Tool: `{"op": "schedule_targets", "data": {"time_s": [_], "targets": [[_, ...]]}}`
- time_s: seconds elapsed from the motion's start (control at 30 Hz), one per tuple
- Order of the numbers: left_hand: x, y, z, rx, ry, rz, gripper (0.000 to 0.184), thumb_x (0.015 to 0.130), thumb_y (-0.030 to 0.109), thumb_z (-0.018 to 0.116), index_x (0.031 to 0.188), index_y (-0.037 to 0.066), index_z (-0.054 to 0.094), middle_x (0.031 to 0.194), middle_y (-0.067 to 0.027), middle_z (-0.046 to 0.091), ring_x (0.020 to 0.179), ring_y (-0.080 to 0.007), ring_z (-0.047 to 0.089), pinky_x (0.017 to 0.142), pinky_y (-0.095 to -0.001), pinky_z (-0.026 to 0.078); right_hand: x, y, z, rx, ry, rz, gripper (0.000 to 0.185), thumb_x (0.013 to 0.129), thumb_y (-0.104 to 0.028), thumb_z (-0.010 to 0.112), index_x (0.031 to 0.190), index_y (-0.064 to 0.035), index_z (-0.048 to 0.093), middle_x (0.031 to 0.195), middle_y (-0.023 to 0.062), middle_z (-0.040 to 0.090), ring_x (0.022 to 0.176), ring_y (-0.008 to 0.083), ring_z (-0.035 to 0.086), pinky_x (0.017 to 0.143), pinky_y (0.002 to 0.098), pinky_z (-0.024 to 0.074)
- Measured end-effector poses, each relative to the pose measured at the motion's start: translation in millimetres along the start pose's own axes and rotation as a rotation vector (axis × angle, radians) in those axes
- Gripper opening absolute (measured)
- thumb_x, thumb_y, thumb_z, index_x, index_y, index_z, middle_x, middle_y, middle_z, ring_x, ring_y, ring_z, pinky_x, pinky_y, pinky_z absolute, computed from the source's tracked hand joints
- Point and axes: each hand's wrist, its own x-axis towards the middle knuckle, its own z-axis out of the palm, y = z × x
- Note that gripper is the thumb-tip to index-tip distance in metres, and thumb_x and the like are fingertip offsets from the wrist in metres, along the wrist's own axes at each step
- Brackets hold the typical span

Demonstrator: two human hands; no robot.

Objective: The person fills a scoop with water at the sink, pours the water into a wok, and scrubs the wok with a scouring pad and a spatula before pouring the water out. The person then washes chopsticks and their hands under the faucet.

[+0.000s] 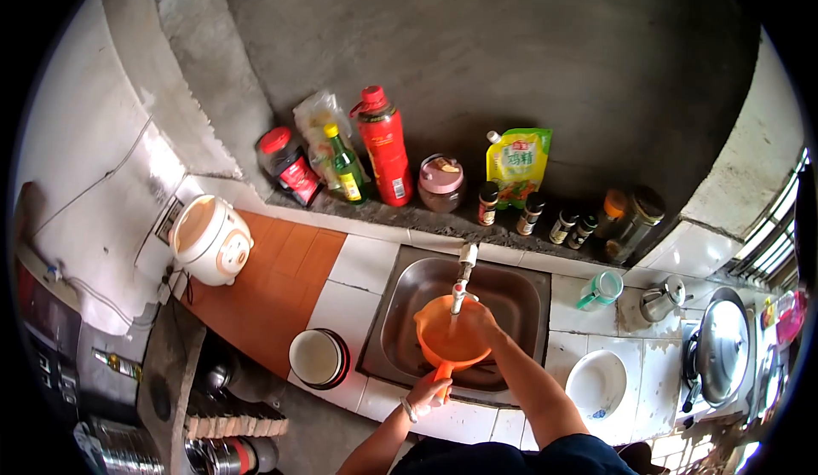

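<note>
My left hand is closed around the handle of an orange water scoop over the sink. The scoop's bowl sits directly under the white tap, and a stream seems to run from the spout into it. My right hand is at the right rim of the scoop, close beside the tap. Its fingers are too unclear to tell whether they grip the rim or reach inside.
A stack of bowls stands left of the sink; a white bowl, green mug and metal pot are to the right. Bottles and jars, including a red bottle, line the ledge. A rice cooker is far left, a lidded wok far right.
</note>
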Motion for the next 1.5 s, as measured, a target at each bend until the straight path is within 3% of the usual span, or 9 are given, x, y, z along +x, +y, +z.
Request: {"op": "schedule_targets", "data": {"time_s": [0.03, 0.13, 0.23, 0.33, 0.43, 0.57, 0.67, 1.17, 1.5], "targets": [[-0.1, 0.3, -1.9, -0.025, 0.004, -0.017, 0.028, 0.082, 0.014, 0.06, 0.107, 0.01, 0.049, 0.072, -0.0028, 0.052, 0.064, -0.0114, 0.052, 0.052, -0.0265, 0.044, 5.5, -5.4, -4.1, -0.139, 0.055, -0.06, 0.017, 0.081, -0.014, 0.05, 0.09, -0.0022, 0.059, 0.071, 0.0058, 0.059, 0.061, 0.015, 0.055, 0.053, 0.0283, 0.0461], [-0.4, 0.9, -2.4, -0.019, 0.011, -0.01, 0.028, 0.082, 0.014, 0.06, 0.107, 0.009, 0.049, 0.072, -0.0031, 0.052, 0.063, -0.0114, 0.052, 0.052, -0.0263, 0.044, -43.5, -87.1, -16.5, -0.051, 0.131, -0.339, 0.024, 0.081, -0.012, 0.05, 0.101, 0.001, 0.055, 0.082, 0.0068, 0.062, 0.073, 0.0154, 0.059, 0.06, 0.0293, 0.0479], [-1.3, -0.6, -2.4, -0.047, 0.01, -0.003, 0.028, 0.082, 0.015, 0.06, 0.107, 0.008, 0.049, 0.072, -0.0034, 0.052, 0.063, -0.0113, 0.052, 0.052, -0.0259, 0.043, -38.4, -91.9, -20.9, -0.083, 0.033, -0.688, 0.035, 0.08, -0.017, 0.051, 0.115, -0.0089, 0.05, 0.102, 0.0152, 0.061, 0.093, 0.0281, 0.059, 0.072, 0.0375, 0.0479], [-3.4, -0.5, -2.5, -0.076, 0.009, -0.002, 0.026, 0.083, 0.014, 0.06, 0.105, 0.008, 0.049, 0.072, -0.0038, 0.052, 0.063, -0.0113, 0.052, 0.052, -0.0259, 0.043, -62.7, -129.8, -29.1, -0.573, 0.015, -0.6, 0.034, 0.085, -0.017, 0.047, 0.119, -0.0133, 0.046, 0.101, 0.0152, 0.061, 0.092, 0.0322, 0.058, 0.072, 0.0415, 0.0474], [-1.8, -2.8, -6.9, -0.095, -0.009, -0.013, 0.024, 0.083, 0.014, 0.059, 0.104, 0.009, 0.049, 0.072, -0.004, 0.052, 0.064, -0.0114, 0.052, 0.053, -0.0259, 0.043, -70.6, -152.2, -42.7, -0.743, -0.144, -0.534, 0.028, 0.088, -0.015, 0.045, 0.115, -0.0123, 0.05, 0.099, 0.0164, 0.061, 0.086, 0.0343, 0.058, 0.072, 0.0407, 0.0466], [-2.9, -2.4, -7.9, -0.063, -0.009, -0.019, 0.023, 0.083, 0.015, 0.059, 0.103, 0.009, 0.049, 0.073, -0.0035, 0.052, 0.064, -0.0111, 0.052, 0.053, -0.0255, 0.043, -69.7, -173.2, -60.1, -0.946, -0.24, -0.709, 0.027, 0.09, -0.022, 0.044, 0.115, -0.0134, 0.05, 0.096, 0.0129, 0.062, 0.083, 0.0323, 0.06, 0.07, 0.0408, 0.0468], [-3.9, -0.1, -6.7, -0.052, -0.01, -0.034, 0.023, 0.083, 0.015, 0.059, 0.102, 0.009, 0.049, 0.073, -0.0028, 0.052, 0.065, -0.0104, 0.052, 0.053, -0.0248, 0.043, -71.4, -186.6, -63.8, -1.069, -0.278, -0.703, 0.027, 0.091, -0.024, 0.043, 0.115, -0.015, 0.05, 0.093, 0.0114, 0.063, 0.084, 0.0304, 0.06, 0.072, 0.0399, 0.0468], [-14.7, 11.7, -0.8, -0.092, -0.093, -0.117, 0.024, 0.084, 0.017, 0.059, 0.105, 0.01, 0.049, 0.075, -0.001, 0.052, 0.066, -0.0089, 0.052, 0.054, -0.0225, 0.044, -74.1, -185.6, -63.5, -1.085, -0.291, -0.685, 0.029, 0.091, -0.027, 0.041, 0.119, -0.0193, 0.046, 0.083, 0.0113, 0.063, 0.075, 0.03, 0.061, 0.069, 0.0403, 0.048], [-14.3, 11.7, 0.7, -0.096, -0.085, -0.126, 0.024, 0.084, 0.016, 0.059, 0.105, 0.01, 0.049, 0.076, -0.0011, 0.052, 0.067, -0.0087, 0.052, 0.054, -0.0221, 0.044, -61.2, -167.7, -64.0, -1.011, -0.291, -0.692, 0.03, 0.092, -0.028, 0.041, 0.121, -0.0206, 0.047, 0.088, 0.0113, 0.064, 0.076, 0.0317, 0.061, 0.065, 0.0425, 0.0469]]}}
